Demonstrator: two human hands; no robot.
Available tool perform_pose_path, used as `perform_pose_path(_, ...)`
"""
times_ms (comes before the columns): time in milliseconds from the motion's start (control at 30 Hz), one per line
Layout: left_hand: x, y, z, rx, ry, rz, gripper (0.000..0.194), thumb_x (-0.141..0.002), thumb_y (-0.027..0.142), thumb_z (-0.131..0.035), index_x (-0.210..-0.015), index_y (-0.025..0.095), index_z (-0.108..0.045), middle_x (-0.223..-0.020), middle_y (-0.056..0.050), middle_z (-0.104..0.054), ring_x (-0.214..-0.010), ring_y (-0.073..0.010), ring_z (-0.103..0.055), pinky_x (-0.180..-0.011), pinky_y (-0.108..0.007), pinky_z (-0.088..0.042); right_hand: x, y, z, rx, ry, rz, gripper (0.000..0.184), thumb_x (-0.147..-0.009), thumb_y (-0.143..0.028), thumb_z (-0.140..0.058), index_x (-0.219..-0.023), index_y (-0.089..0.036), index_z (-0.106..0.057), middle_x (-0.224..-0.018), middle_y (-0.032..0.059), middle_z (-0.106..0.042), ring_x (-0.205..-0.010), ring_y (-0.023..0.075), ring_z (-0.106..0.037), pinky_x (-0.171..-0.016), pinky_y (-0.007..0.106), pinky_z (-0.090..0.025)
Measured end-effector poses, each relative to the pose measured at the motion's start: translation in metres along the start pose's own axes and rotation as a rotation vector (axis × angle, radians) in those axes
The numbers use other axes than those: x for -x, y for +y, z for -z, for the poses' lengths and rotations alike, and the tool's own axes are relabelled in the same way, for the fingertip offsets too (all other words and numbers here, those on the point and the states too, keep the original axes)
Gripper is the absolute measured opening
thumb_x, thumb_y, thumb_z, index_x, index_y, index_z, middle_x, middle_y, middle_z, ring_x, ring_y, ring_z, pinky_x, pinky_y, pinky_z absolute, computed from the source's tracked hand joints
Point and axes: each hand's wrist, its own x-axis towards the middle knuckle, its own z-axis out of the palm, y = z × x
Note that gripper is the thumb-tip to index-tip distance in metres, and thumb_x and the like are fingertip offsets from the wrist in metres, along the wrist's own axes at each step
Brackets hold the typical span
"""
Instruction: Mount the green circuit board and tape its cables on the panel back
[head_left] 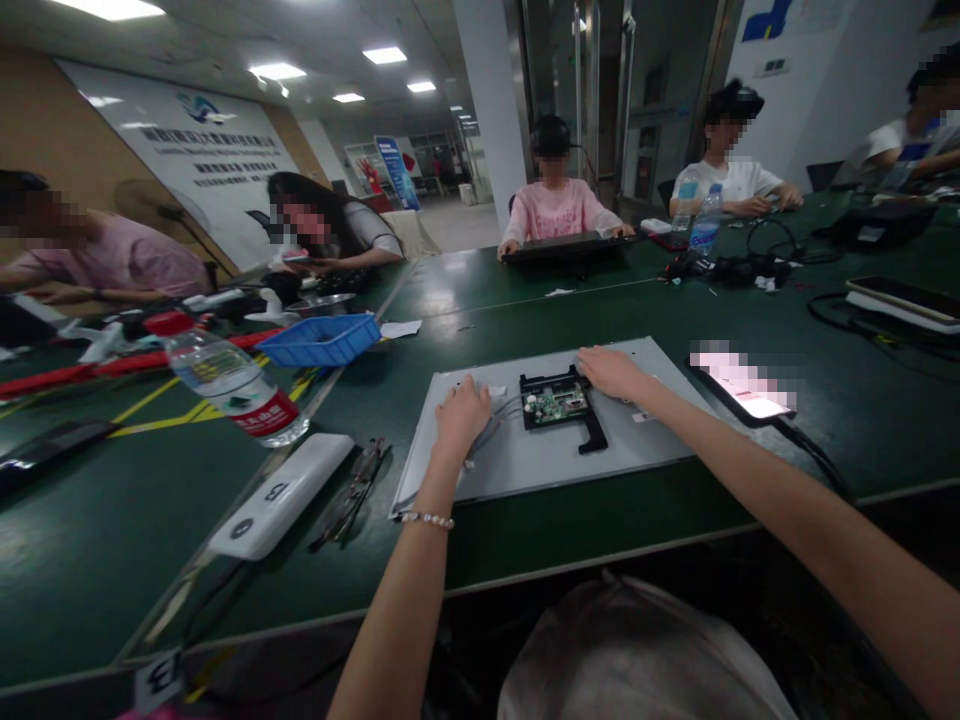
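Observation:
A grey metal panel [540, 455] lies flat on the green table in front of me. A black bracket with a small green circuit board [559, 403] sits at its middle. My left hand [463, 412] rests on the panel's left part, fingers curled over thin wires beside the board. My right hand [611, 370] lies on the panel's far edge just right of the board, fingers bent down onto the metal. A bead bracelet [427, 519] circles my left wrist.
A lit phone [742, 388] with a cable lies right of the panel. Glasses [352, 495], a white bar [281, 495], a water bottle [229, 380] and a blue tray [319, 340] lie to the left. Several people sit around the table.

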Motion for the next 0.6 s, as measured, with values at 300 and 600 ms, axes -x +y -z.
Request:
perform_pose_path(300,0.003,0.008,-0.005,-0.060,0.143,0.013,0.058,-0.097,0.040,-0.028,-0.144,0.007,-0.034,-0.127,-0.022,-0.060,-0.122,-0.0309,-0.053,-0.095,-0.041,-0.043,0.005,0.001,-0.004,-0.049,0.050,-0.034,0.044,-0.100,-0.030,-0.029,-0.137,-0.015,-0.048,-0.144,0.0126,-0.047,-0.135,0.0289,-0.039,-0.107,0.050,-0.032)
perform_pose_path(600,0.002,0.006,0.000,-0.041,0.157,0.065,0.062,-0.097,0.041,-0.024,-0.148,0.007,-0.024,-0.111,-0.023,-0.067,-0.107,-0.0328,-0.062,-0.092,-0.050,-0.042,0.011,0.007,0.040,-0.233,0.190,-0.173,0.047,-0.098,-0.029,-0.029,-0.137,-0.011,-0.049,-0.136,0.0150,-0.055,-0.125,0.0253,-0.051,-0.104,0.039,-0.038)
